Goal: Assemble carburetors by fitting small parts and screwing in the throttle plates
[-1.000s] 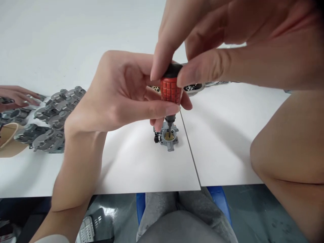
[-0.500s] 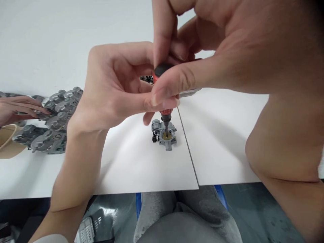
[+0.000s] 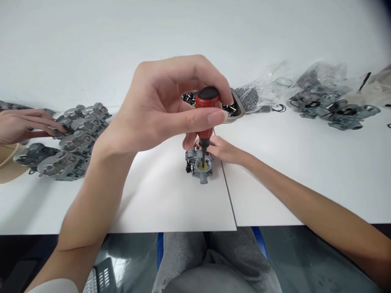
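My left hand (image 3: 159, 106) is closed around the red handle of a screwdriver (image 3: 204, 134), which stands upright with its black cap on top. The screwdriver's shaft points down into the round bore of a grey metal carburetor (image 3: 203, 178), over a brass-coloured disc (image 3: 201, 166). This carburetor rests on the white table. My right hand (image 3: 227, 151) grips the carburetor at its far right side. Its fingertips are partly hidden behind the screwdriver and the left fingers.
Stacked carburetors (image 3: 61, 165) stand on the left, where another person's hand (image 3: 27, 125) touches them, near a cream-coloured round container (image 3: 6, 169). Behind my hands is a metal tray (image 3: 240, 112) of small parts. Plastic bags (image 3: 262, 95) and more carburetors (image 3: 346, 116) lie at the back right.
My right hand has left the top of the screwdriver and come down to the carburetor. My left hand still holds the screwdriver in the bore.
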Demonstrator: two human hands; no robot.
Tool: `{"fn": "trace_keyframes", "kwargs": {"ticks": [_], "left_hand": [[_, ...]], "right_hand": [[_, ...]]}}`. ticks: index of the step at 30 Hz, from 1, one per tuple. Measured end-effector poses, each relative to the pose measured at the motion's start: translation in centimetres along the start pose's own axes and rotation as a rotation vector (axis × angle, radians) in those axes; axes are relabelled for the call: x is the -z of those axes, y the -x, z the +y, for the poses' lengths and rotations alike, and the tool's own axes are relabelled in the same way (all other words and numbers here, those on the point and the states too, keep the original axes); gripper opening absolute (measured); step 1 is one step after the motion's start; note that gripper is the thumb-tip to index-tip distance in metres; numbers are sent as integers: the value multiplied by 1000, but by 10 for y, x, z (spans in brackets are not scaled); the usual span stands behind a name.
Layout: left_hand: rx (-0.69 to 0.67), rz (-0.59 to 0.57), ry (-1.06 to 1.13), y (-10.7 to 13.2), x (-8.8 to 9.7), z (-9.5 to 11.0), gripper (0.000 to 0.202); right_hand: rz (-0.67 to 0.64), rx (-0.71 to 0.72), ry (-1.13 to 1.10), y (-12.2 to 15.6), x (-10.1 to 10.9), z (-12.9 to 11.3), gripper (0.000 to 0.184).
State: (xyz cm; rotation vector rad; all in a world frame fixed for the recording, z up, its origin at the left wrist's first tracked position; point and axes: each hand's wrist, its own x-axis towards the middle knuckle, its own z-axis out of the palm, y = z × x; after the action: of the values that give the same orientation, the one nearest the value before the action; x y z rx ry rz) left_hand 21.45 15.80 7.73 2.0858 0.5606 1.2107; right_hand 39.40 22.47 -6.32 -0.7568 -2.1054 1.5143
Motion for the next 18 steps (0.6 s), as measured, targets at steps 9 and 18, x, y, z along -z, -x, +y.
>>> {"fn": "trace_keyframes", "kwargs": {"ticks": [9, 18], "left_hand": [[28, 126, 97, 0, -15, -14, 39], [-76, 15, 85, 2, -4, -11, 20]], "right_hand": [[30, -1, -82, 5, -16, 1, 27], [59, 13, -102, 4, -17, 8, 29]]}}
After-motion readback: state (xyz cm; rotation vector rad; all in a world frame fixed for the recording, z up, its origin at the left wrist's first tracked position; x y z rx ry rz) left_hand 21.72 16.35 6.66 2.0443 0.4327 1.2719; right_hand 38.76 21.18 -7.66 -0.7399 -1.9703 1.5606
